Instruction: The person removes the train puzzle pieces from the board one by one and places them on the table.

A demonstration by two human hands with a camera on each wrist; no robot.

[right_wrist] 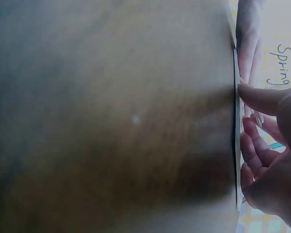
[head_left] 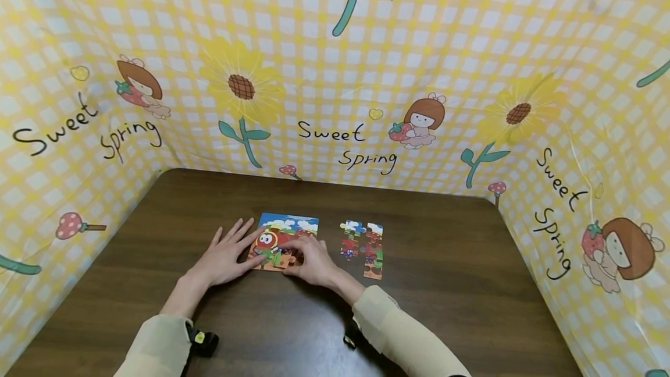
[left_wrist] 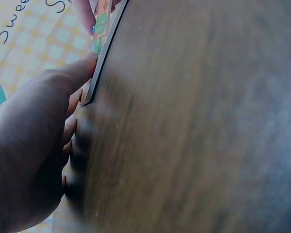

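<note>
A colourful cartoon jigsaw puzzle [head_left: 290, 223] lies flat in its board on the table, showing a red character with big eyes, clouds and blue sky. My left hand [head_left: 222, 260] rests at its left side, fingers spread, the thumb touching the lower edge. From the right, my right hand [head_left: 314, 263] reaches over the lower part, thumb and fingers bent around a puzzle piece [left_wrist: 102, 22] with orange and green print. That piece is partly covered by the fingers. In the right wrist view, the thumb [right_wrist: 262, 99] meets the board's thin edge.
Right of the board lie two joined strips of puzzle pieces, a shorter one [head_left: 350, 240] and a longer one [head_left: 374, 249]. The dark brown wooden table [head_left: 282, 330] is enclosed at the back and sides by a yellow checked cloth [head_left: 324, 86] with printed flowers and words.
</note>
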